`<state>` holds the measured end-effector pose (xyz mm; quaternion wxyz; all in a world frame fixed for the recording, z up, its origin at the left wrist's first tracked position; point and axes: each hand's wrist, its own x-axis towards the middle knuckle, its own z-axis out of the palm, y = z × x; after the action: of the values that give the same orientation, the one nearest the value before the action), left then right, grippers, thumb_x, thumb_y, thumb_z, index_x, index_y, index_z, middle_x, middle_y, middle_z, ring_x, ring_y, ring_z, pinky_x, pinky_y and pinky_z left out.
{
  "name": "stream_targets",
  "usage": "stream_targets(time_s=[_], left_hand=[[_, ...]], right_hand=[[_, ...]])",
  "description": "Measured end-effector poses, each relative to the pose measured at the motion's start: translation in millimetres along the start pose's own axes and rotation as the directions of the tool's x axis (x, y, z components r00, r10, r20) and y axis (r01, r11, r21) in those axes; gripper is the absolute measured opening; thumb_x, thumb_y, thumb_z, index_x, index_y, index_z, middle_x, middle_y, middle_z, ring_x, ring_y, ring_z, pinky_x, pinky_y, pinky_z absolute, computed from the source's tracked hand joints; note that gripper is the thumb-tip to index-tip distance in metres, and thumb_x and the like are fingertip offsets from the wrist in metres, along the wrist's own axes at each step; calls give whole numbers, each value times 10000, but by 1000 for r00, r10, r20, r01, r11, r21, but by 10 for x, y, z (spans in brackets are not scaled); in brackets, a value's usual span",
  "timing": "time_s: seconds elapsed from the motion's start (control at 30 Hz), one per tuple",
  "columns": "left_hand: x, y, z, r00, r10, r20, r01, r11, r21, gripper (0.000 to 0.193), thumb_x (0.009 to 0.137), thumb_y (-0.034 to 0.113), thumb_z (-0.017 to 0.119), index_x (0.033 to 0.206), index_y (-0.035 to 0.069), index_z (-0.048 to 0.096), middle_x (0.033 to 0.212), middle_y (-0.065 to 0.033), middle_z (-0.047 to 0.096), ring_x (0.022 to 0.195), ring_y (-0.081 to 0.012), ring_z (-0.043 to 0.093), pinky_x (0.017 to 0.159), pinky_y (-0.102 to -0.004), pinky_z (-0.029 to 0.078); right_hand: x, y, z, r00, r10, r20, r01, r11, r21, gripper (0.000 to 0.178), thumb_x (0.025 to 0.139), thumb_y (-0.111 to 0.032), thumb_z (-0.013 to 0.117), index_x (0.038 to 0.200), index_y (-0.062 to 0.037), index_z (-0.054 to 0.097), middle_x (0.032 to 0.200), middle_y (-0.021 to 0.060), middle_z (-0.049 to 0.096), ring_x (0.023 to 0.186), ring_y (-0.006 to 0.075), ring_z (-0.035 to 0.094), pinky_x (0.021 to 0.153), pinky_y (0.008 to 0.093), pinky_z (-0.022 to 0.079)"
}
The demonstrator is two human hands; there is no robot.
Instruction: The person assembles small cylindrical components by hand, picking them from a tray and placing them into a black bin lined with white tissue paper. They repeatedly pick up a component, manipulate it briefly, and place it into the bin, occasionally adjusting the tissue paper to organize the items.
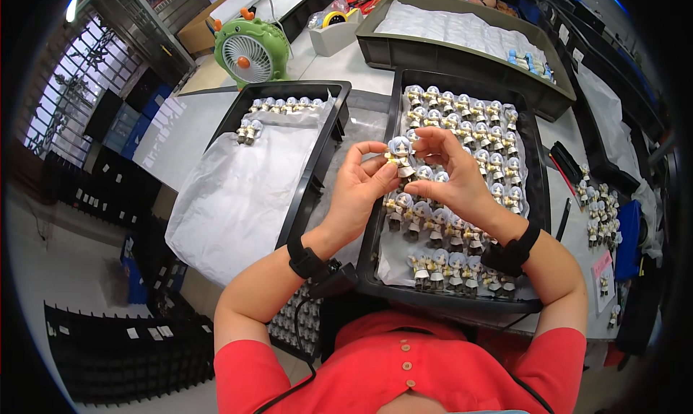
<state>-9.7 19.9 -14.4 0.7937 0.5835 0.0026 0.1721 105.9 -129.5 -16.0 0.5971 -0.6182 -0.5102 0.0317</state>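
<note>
Carefully pinched between the left hand's (pixel 359 186) thumb and fingers, a small pale-haired figurine (pixel 400 153) stands roughly upright above the right-hand tray, its face toward the wearer, a grip that seems meant to leave its front uncovered. At its right side the right hand (pixel 462 183) curves in a loose C, thumb low and fingers high, with a wide gap between; whether its fingertips touch the figurine cannot be told.

Directly beneath, rows of matching figurines (pixel 495 161) line the black right tray (pixel 440 297), set close together on white sheeting, probably to save room and guard their finish. A bare strip of liner parts the nearest rows. To the left, a second black tray (pixel 334 129) carries a short row at its far end and a pair just nearer, while a white sheet (pixel 245 190) spills over its near side, likely as padding.

Farther out, a green fan (pixel 249 53) faces the work from the far left, near a tape dispenser (pixel 336 35). At the far right, a deep olive bin (pixel 375 49) holds blue-topped pieces (pixel 527 62) on white lining. Loose figurines (pixel 599 215) cluster on the table's right side, within apparent easy reach.
</note>
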Motion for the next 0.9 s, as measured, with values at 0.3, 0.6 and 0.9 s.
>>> stream_targets(time_s=[0.3,0.6,0.9], left_hand=[[-1,-27,-20,1000,-16,-19,15,999,-39,361,905,109,571,1213,51,391,1122,-108,583,976,-128,587,834,-255,502],[-63,-11,105,992,27,125,-32,999,37,660,897,133,595,1411,-23,212,1357,-108,405,1159,-169,491,975,-297,406],[-61,26,72,981,0,196,-3,1000,16,568,923,98,532,1417,54,256,1300,-92,464,1150,-144,487,969,-311,419]], right_hand=[[-2,-32,-7,893,385,233,-449,795,408,631,752,-91,750,1279,1,415,999,54,530,820,108,578,728,232,505],[-71,-186,68,980,-196,15,194,951,-242,454,705,-19,736,1124,-56,565,850,81,575,738,175,610,655,281,512],[-12,-272,-16,971,-231,-65,215,958,-187,348,761,16,660,1097,-52,599,877,88,568,756,190,598,662,292,496]])
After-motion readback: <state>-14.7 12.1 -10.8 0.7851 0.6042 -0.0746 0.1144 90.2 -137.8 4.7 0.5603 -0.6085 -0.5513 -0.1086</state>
